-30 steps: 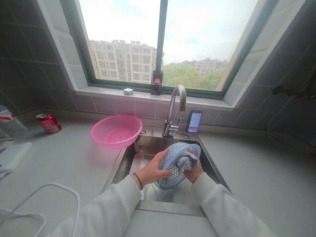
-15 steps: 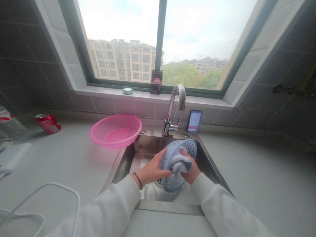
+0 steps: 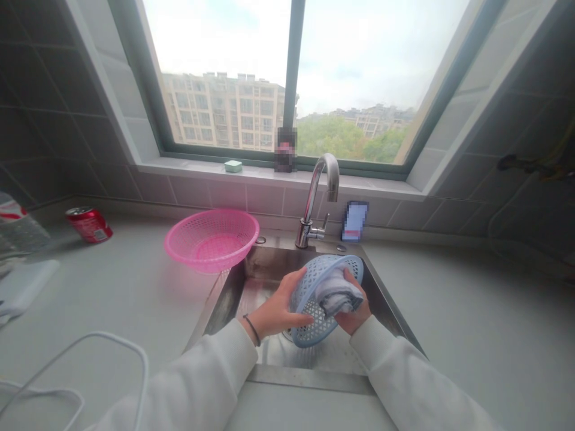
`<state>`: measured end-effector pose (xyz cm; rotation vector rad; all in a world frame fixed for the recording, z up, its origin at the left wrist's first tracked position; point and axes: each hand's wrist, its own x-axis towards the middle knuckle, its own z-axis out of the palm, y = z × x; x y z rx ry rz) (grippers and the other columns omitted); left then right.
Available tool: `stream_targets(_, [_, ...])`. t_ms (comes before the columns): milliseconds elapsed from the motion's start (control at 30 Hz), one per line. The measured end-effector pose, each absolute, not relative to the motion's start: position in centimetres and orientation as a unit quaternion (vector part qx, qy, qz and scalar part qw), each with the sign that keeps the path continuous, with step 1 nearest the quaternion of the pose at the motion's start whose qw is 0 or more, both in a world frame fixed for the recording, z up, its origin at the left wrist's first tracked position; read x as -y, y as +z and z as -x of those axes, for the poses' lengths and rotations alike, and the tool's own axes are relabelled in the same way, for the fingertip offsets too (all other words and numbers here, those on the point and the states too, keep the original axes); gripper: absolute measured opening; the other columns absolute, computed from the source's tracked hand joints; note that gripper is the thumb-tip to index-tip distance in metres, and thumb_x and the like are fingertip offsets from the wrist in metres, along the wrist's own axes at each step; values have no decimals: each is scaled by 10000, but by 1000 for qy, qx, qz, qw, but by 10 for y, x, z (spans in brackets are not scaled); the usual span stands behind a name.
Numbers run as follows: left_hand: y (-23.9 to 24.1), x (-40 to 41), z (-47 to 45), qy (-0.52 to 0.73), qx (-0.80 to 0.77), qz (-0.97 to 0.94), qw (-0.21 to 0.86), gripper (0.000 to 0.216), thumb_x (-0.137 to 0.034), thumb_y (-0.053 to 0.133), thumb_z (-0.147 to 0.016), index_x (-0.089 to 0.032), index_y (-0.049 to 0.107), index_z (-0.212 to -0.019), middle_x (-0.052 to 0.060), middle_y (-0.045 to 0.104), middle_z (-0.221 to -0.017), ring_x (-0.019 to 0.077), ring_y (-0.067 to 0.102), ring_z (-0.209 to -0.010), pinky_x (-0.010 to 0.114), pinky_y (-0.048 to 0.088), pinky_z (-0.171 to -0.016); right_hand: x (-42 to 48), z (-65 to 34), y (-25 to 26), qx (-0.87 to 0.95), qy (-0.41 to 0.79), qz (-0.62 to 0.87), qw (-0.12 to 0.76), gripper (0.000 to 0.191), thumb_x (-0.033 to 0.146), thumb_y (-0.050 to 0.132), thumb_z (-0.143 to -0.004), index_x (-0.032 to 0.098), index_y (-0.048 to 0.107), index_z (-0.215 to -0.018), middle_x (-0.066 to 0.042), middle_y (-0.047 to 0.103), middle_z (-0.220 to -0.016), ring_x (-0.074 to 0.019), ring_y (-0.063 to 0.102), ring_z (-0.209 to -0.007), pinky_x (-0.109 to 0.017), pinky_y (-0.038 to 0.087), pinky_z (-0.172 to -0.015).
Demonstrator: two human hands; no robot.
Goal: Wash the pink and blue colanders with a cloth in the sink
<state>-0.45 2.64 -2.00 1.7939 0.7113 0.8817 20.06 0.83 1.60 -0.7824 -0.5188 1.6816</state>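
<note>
My left hand (image 3: 277, 306) grips the left rim of a light blue perforated basket (image 3: 314, 320), which is tilted on its side over the steel sink (image 3: 233, 293). Inside the basket my right hand (image 3: 354, 314) presses a bunched grey-white cloth (image 3: 336, 291) against the basket's inner wall. Both sleeves are white, and a thin dark band circles my left wrist. A curved chrome faucet (image 3: 317, 197) stands just behind the basket, with no water visible from it.
A pink perforated basket (image 3: 211, 238) sits on the counter left of the sink. A red can (image 3: 88, 223) lies at the far left, near a plastic bottle (image 3: 18, 227). A white cable (image 3: 90, 359) loops at the lower left. A small green item (image 3: 233, 166) rests on the windowsill.
The cloth in my right hand has shifted around inside the blue basket, and the basket has tilted and turned slightly between my hands. Everything else stays put.
</note>
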Motion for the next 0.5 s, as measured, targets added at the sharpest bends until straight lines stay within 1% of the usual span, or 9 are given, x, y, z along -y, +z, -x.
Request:
stream_targets(133, [-20, -27, 4, 356, -293, -735, 498, 1144, -488, 883, -690, -282, 236, -1611, 135, 251, -1647, 413, 248, -1517, 568, 193, -1262, -9, -200, 15, 242, 716, 345, 556, 307, 514, 630, -889, 237, 756, -929, -66, 811, -816, -294, 766, -915, -456, 636, -854])
stream_targets(300, [-20, -27, 4, 353, -294, -734, 501, 1137, -484, 885, -690, -280, 244, -1607, 141, 254, -1642, 407, 254, -1515, 568, 189, -1262, -10, -199, 13, 256, 714, 358, 545, 300, 512, 651, -870, 231, 755, -897, -76, 804, -791, -318, 766, -930, -466, 635, -860])
stream_targets(400, [-18, -26, 4, 356, -290, -734, 500, 1119, -489, 880, -695, -274, 259, -1601, 139, 263, -1637, 401, 263, -1514, 558, 192, -1264, -10, -200, 12, 249, 725, 350, 538, 298, 503, 647, -874, 228, 757, -903, -78, 805, -799, -312, 767, -911, -459, 633, -858])
stream_targets(500, [-16, -25, 5, 368, -277, -732, 502, 1050, -508, 856, -722, -267, 305, -1583, 135, 289, -1624, 392, 288, -1504, 541, 214, -1259, -11, -204, 12, 232, 721, 345, 554, 312, 504, 627, -889, 222, 758, -916, -73, 811, -844, -296, 764, -918, -444, 632, -860])
